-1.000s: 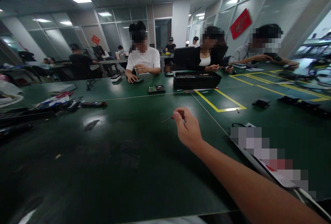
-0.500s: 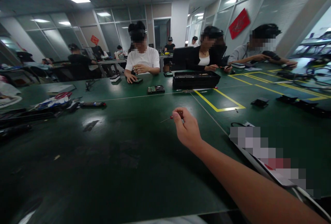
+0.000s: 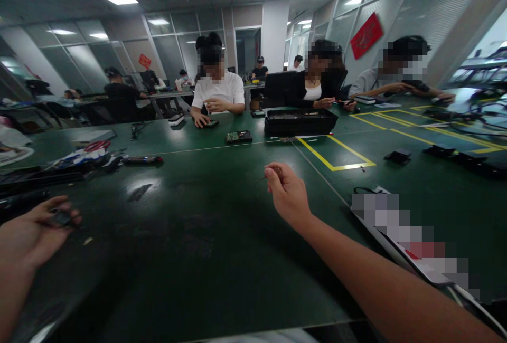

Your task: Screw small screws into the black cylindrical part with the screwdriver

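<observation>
My right hand (image 3: 287, 192) is closed around the handle of a screwdriver (image 3: 260, 180), held above the green table (image 3: 178, 279). Its thin shaft points left, and most of the handle is hidden by my fingers. At the left edge, my left hand (image 3: 35, 235) grips a small dark grey block-like part (image 3: 61, 217) between thumb and fingers; blur hides what kind of part it is. The two hands are far apart. A bare green circuit board on a drive-like unit (image 3: 238, 136) lies beyond my right hand.
A long black bin (image 3: 301, 122) stands across the table. Gloves and tools (image 3: 81, 157) are piled at the left, near a dark cylindrical tool (image 3: 142, 160). Black brackets (image 3: 398, 157) and a partly blurred flat item (image 3: 412, 243) lie right. Several people sit opposite.
My left hand has come into view from the left edge, holding the small dark part. The screwdriver in my right hand has turned slightly; that hand stays nearly in place.
</observation>
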The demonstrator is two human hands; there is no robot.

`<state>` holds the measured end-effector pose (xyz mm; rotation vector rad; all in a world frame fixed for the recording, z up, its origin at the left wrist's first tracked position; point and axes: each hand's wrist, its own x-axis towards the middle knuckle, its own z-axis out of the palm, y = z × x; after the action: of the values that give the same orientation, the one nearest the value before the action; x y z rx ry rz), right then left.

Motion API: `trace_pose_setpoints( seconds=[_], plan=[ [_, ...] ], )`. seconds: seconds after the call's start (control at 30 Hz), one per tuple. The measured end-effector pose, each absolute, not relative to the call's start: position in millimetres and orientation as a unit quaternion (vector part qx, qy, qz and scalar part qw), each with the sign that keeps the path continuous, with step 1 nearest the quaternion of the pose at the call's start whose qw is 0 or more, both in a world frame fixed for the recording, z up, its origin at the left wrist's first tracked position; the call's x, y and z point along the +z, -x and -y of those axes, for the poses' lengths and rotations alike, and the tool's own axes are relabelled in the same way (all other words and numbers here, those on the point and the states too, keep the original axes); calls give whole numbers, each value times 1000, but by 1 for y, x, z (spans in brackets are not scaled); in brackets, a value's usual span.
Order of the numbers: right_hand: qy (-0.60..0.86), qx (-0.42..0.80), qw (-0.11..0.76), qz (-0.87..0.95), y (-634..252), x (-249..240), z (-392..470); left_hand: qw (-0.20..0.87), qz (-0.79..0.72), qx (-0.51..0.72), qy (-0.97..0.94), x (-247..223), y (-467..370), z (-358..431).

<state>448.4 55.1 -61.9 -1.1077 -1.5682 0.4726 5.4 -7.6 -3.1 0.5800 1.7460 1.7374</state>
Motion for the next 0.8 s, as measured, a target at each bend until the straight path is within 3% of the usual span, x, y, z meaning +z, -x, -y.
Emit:
trace_pose_setpoints(
  seconds=[0.13, 0.4, 0.57, 0.8],
  plan=[
    [471, 184, 568, 649, -450, -67, -60, 422, -569, 664, -240, -20, -64, -28],
    [466, 142, 609, 627, -452, -59, -54, 654, -391, 553, -338, -42, -225, -57],
    [428, 120, 665, 600, -454, -53, -47, 615, -391, 484, -485, -67, -276, -53],
    [399, 151, 689, 585, -451, -59, -49, 525, -378, 417, -638, -98, -275, -52]
  ],
)
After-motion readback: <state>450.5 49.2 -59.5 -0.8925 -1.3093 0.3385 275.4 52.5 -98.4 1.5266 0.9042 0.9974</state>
